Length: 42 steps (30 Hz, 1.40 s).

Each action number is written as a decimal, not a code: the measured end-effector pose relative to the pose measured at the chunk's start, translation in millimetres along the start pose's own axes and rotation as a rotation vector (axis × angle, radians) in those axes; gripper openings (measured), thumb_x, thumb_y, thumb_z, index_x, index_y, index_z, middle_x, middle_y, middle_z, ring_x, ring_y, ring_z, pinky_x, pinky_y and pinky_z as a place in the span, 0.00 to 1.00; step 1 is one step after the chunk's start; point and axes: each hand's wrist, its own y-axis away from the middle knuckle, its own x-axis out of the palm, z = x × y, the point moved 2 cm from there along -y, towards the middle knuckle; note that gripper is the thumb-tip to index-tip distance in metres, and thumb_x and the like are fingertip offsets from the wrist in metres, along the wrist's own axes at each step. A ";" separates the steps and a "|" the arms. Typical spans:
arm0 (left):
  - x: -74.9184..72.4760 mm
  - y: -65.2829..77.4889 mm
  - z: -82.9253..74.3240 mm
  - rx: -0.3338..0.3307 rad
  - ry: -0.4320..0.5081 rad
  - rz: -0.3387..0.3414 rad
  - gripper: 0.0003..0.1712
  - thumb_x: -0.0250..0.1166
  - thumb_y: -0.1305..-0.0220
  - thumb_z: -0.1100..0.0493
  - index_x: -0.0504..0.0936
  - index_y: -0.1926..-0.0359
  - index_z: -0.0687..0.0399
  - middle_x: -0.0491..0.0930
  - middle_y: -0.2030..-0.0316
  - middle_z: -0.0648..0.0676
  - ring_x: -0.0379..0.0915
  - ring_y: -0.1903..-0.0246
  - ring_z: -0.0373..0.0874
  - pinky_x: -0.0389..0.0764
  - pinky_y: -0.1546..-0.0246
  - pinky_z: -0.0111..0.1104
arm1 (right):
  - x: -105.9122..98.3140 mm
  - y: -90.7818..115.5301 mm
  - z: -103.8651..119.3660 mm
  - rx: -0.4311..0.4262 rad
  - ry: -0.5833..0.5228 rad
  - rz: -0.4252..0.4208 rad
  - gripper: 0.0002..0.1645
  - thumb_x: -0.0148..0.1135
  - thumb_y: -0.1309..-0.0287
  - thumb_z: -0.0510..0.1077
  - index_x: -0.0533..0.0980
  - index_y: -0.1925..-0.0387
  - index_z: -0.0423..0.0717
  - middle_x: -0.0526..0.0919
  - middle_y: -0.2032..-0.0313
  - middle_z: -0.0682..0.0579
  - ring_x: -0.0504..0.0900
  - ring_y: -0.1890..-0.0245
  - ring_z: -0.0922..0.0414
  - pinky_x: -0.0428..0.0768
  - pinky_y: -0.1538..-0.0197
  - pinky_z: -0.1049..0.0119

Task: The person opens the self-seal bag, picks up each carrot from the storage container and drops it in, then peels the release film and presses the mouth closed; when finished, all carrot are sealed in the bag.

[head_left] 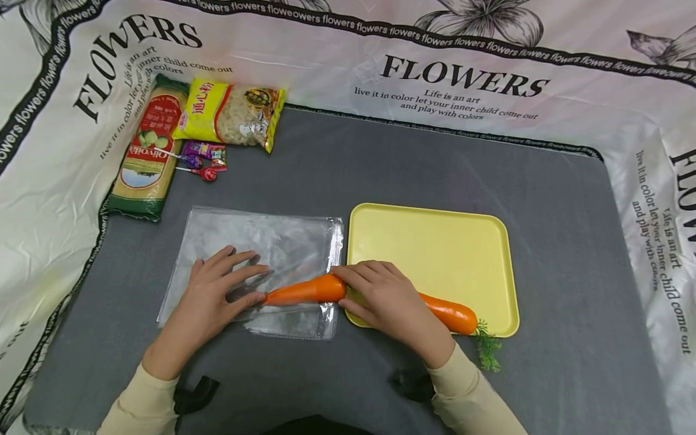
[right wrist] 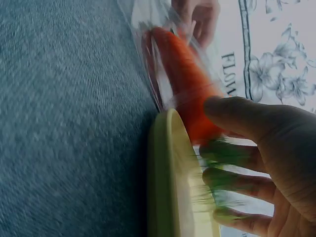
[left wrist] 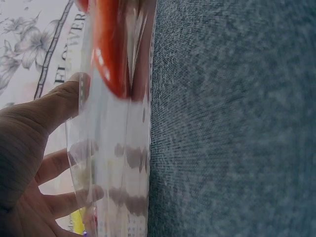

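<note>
A clear plastic bag lies flat on the grey table, with an orange carrot mostly inside it, narrow tip to the left. Spread fingers of my left hand rest on the bag, the thumb beside the carrot's tip. At the bag's mouth, my right hand holds the carrot's thick end between thumb and fingers. Blurred green leaves show among those fingers in the right wrist view. Another carrot with a leafy top lies across the near edge of the yellow tray, partly hidden by my right hand.
At the back left lie a long green-and-red pasta packet and a yellow pasta bag. Several small sweets, including a red lollipop, lie close by. The table ends at a white cloth printed with flowers.
</note>
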 end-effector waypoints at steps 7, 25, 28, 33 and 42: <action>-0.1 -0.9 0.4 0.002 -0.019 0.007 0.28 0.75 0.52 0.52 0.80 0.47 0.37 0.72 0.42 0.51 0.59 0.37 0.61 0.51 0.49 0.73 | -5.6 7.1 -11.2 0.062 0.005 0.041 0.36 0.64 0.46 0.62 0.68 0.37 0.59 0.72 0.42 0.58 0.68 0.42 0.56 0.66 0.40 0.55; -1.2 -0.8 2.7 -0.011 -0.009 0.018 0.27 0.75 0.52 0.52 0.81 0.47 0.38 0.73 0.42 0.52 0.59 0.38 0.62 0.51 0.51 0.74 | -8.9 21.0 -23.3 0.161 -0.132 -0.004 0.16 0.69 0.47 0.46 0.78 0.55 0.52 0.79 0.64 0.59 0.76 0.66 0.62 0.78 0.63 0.65; -1.4 -0.5 3.4 -0.012 -0.007 0.015 0.27 0.75 0.52 0.52 0.81 0.48 0.38 0.73 0.42 0.52 0.59 0.38 0.62 0.51 0.51 0.74 | -7.9 17.0 -18.8 0.144 -0.152 -0.013 0.16 0.69 0.47 0.46 0.79 0.56 0.51 0.80 0.63 0.59 0.77 0.64 0.62 0.79 0.60 0.65; -2.2 0.1 3.5 -0.018 -0.007 0.012 0.26 0.74 0.51 0.51 0.81 0.48 0.37 0.73 0.42 0.51 0.59 0.38 0.62 0.51 0.50 0.73 | -4.3 9.1 -9.3 0.113 -0.184 -0.022 0.14 0.69 0.47 0.46 0.79 0.57 0.50 0.81 0.63 0.59 0.77 0.63 0.62 0.79 0.59 0.67; -3.8 0.0 2.8 -0.028 0.013 0.009 0.26 0.74 0.51 0.53 0.81 0.47 0.39 0.73 0.42 0.52 0.59 0.38 0.62 0.52 0.50 0.73 | 4.8 -4.4 8.8 0.044 -0.208 -0.042 0.15 0.69 0.47 0.45 0.79 0.56 0.50 0.81 0.63 0.58 0.78 0.62 0.63 0.79 0.59 0.68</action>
